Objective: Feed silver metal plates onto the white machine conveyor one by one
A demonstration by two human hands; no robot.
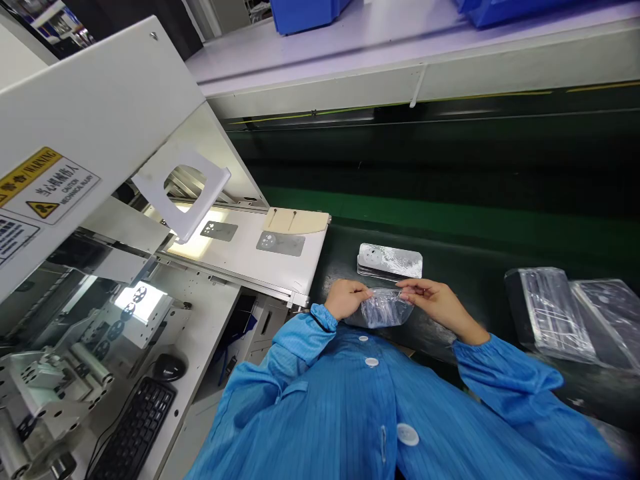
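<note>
Close to my body, a clear plastic bag (384, 309) is stretched between my two hands. My left hand (346, 298) pinches its left edge, and my right hand (434, 304) pinches the right edge near the top. What lies inside the bag, if anything, is hard to make out through the crumpled plastic. Just beyond the bag, a stack of phone back panels (390, 261) rests on the dark belt; the top one is shiny, with camera holes at its left end.
Plastic-wrapped stacks (557, 313) lie on the dark surface at the right. To the left, a machine's white conveyor (280, 263) carries thin grey panels (281, 244). A keyboard (135, 430) and mouse (169, 367) sit lower left. Blue bins (305, 17) stand on the back shelf.
</note>
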